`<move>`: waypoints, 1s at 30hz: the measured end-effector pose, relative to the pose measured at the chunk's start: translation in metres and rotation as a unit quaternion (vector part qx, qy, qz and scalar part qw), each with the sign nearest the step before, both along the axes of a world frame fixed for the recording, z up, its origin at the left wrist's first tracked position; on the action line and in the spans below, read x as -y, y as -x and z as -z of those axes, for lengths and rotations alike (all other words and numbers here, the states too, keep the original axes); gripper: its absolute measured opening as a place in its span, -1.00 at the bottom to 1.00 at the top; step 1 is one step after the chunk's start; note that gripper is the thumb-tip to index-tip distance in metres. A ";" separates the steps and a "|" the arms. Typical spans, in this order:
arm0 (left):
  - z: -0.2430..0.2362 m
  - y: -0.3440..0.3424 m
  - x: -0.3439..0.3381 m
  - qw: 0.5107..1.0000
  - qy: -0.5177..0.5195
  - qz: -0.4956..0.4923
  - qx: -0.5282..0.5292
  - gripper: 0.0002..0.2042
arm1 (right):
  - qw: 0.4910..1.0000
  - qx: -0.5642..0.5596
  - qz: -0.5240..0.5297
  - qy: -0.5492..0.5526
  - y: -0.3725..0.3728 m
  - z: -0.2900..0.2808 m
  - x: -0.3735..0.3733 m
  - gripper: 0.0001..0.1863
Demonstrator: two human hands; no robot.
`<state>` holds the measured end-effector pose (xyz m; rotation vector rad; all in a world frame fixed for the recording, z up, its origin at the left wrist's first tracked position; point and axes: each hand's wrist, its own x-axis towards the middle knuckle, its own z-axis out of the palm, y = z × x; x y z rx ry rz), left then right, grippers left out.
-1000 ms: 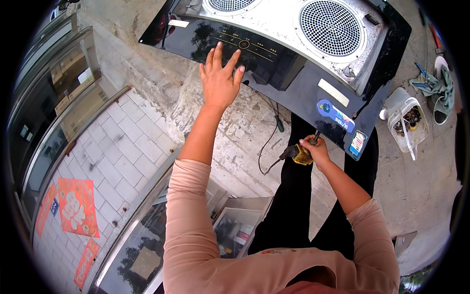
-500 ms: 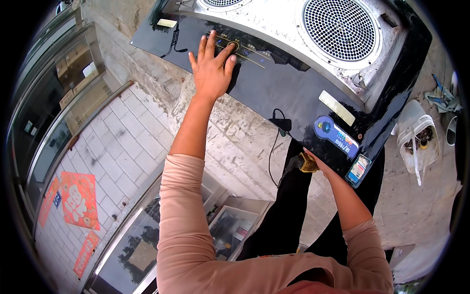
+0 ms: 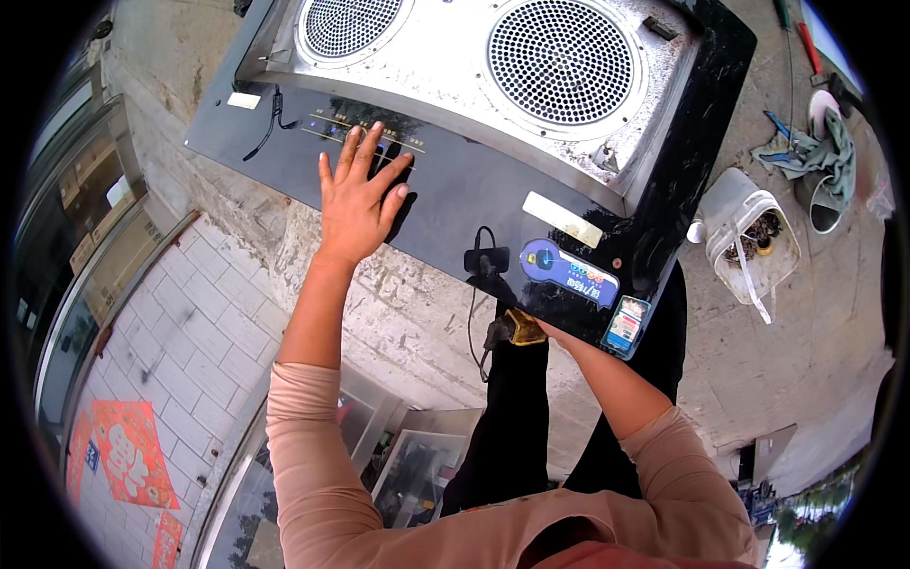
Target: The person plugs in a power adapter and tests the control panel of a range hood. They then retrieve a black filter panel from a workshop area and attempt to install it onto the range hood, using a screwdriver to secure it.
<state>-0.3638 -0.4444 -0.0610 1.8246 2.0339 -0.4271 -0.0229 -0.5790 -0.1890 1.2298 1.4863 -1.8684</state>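
A glossy black range hood (image 3: 445, 180) with two round metal grilles lies tilted in front of me. My left hand (image 3: 355, 209) is over its front panel, fingers spread and holding nothing. Its fingertips are at the strip of control marks (image 3: 393, 142), some lit blue; whether they touch the glass I cannot tell. My right hand (image 3: 559, 337) reaches beneath the panel's near right edge, its fingers hidden by the hood. Beside it is a yellow-and-black object (image 3: 527, 327), partly covered. A small black box with a cable (image 3: 487, 261) sits at the panel's front edge.
To the right, a white plastic bucket (image 3: 749, 242) holding dark debris stands on the ground, near grey cloth (image 3: 823, 156) and red-handled tools (image 3: 809, 47). A glass display case (image 3: 422, 474) is low on the left, before a tiled wall (image 3: 190, 351) with red paper decorations (image 3: 133, 453).
The whole view has shifted, so the hood sits further left in it. My left hand has moved off the round control toward the strip's right end. My right hand stays beneath the panel.
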 end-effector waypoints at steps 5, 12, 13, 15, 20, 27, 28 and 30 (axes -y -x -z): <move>0.006 0.005 0.006 0.994 -0.102 -0.023 0.032 -0.60 | 1.000 0.009 -0.005 -0.009 0.007 -0.001 -0.010 -0.36; 0.010 0.008 0.008 0.987 -0.146 -0.029 0.057 -0.60 | 0.999 0.014 0.004 -0.046 0.006 0.007 -0.005 -0.37; 0.010 0.007 0.007 0.987 -0.148 -0.030 0.059 -0.60 | 0.998 0.016 0.005 -0.053 0.006 0.007 -0.004 -0.37; 0.010 0.007 0.006 0.986 -0.148 -0.033 0.064 -0.62 | 0.998 0.016 0.005 -0.063 0.008 0.008 -0.002 -0.38; 0.009 0.010 0.006 0.986 -0.144 -0.031 0.072 -0.63 | 0.995 0.016 -0.002 -0.099 0.008 0.012 0.000 -0.38; 0.010 0.013 0.008 0.986 -0.142 -0.031 0.083 -0.64 | 0.986 0.011 -0.007 -0.169 0.006 0.020 0.008 -0.39; 0.009 0.013 0.006 0.986 -0.140 -0.027 0.083 -0.63 | 0.984 0.008 -0.007 -0.179 0.006 0.021 0.010 -0.40; 0.008 0.012 0.008 0.985 -0.149 -0.038 0.073 -0.60 | 0.980 0.001 -0.014 -0.197 0.001 0.022 0.012 -0.40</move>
